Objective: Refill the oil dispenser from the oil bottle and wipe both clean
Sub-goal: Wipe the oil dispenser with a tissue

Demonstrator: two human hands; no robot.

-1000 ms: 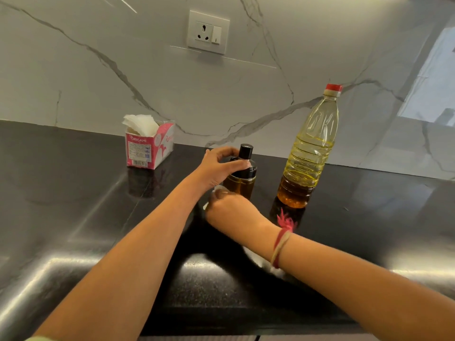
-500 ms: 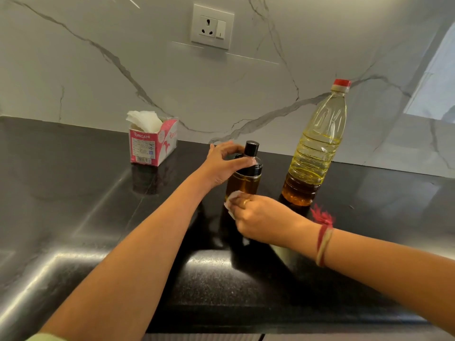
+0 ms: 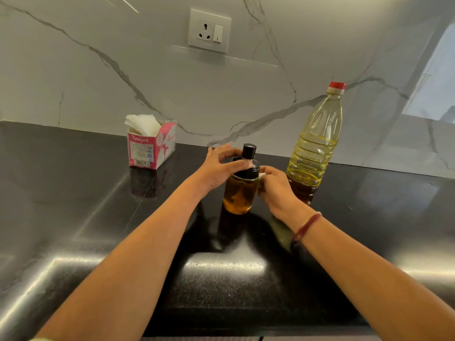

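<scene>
Gripping dispenser (image 3: 240, 193) top w/ L hand (image 3: 216, 168); R hand (image 3: 275, 188) pinches tissue (image 3: 261, 175) against its side.

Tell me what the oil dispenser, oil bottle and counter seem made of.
Oil dispenser: clear glossy body, glass or hard plastic, unclear which; black cap looks plastic. Oil bottle: thin clear plastic, judging by its ribbed walls. Counter: polished black stone, probably granite, speckled and mirror-reflective.
</scene>
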